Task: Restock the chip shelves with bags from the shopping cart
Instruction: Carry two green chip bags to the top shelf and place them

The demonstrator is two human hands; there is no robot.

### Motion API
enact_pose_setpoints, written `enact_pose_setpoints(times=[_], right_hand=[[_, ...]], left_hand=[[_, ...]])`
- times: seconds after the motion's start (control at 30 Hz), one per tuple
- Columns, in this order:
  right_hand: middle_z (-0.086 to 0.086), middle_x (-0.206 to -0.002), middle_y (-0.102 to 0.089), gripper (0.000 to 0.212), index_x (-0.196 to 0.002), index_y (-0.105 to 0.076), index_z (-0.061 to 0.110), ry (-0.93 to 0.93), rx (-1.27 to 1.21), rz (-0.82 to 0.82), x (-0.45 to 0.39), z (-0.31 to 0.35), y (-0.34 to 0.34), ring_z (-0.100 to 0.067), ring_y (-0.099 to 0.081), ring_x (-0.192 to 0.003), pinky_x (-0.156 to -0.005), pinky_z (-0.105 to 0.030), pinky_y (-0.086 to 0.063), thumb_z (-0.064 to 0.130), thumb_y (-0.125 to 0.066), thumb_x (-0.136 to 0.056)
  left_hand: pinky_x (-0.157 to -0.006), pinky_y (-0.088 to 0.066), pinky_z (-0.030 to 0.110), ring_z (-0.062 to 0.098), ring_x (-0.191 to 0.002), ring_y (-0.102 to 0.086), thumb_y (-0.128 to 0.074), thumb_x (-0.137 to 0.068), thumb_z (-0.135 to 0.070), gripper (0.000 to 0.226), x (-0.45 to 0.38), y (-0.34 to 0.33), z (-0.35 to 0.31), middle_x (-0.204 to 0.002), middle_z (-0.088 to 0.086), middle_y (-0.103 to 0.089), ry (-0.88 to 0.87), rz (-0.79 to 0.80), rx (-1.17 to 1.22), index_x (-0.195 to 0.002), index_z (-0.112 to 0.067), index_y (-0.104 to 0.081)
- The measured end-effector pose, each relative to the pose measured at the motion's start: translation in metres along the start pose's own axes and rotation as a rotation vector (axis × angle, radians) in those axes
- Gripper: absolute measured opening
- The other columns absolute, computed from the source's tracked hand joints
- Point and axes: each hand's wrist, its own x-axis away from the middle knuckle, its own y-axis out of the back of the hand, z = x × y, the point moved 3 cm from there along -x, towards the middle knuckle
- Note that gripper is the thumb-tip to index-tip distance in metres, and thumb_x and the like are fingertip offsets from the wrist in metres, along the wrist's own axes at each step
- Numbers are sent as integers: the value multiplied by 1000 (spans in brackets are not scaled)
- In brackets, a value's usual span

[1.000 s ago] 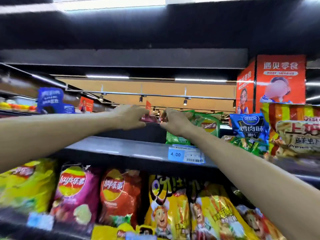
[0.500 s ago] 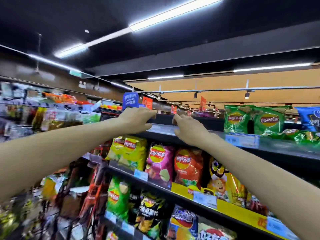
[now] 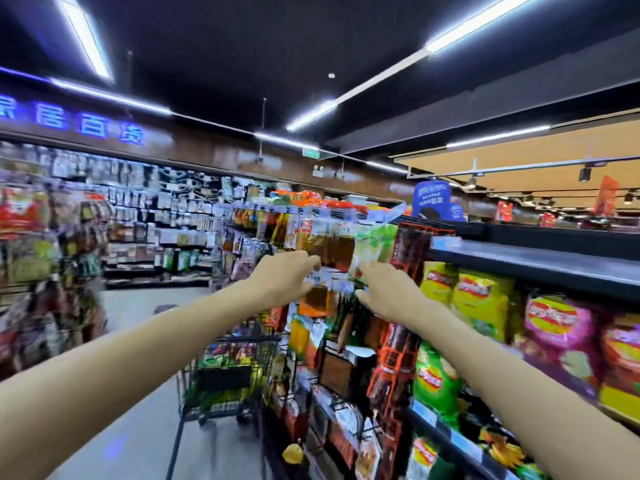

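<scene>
Both empty | left hand (image 3: 282, 277) loosely curled | right hand (image 3: 389, 292) fingers relaxed

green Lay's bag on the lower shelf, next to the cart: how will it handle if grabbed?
The green chip bag looks puffed, so probably light and squashy, with fragile contents. Its glossy film is likely slippery. It stands upright in the row, so it may topple when pulled.

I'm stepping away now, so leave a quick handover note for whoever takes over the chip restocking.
Left hand: raised, holds nothing, fingers loosely curled.
Right hand: raised, fingers spread, holds nothing.
Shopping cart: in the aisle below the hands, bags in its basket, blurred.
Chip shelves: to the right; top shelf bare at this end, yellow-green chip bags and others below.
Done: no bag in hand.
Left: fetch bags from the cart and shelve them.
</scene>
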Motion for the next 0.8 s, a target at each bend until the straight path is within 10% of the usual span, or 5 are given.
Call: enact_pose_setpoints(times=[0.8], right_hand=[[-7,-124,-52,39,-131,-45,16,457,-326,58,-125,373,-257,-29,-52,-112,-87,-40,-43,34,-52,-97]], left_hand=[[-80,-45,35,26,-115,-56,-49,-99,-32,37,260,-202,281,-129,1,-55,458,295,-165,-135,-22,-49]])
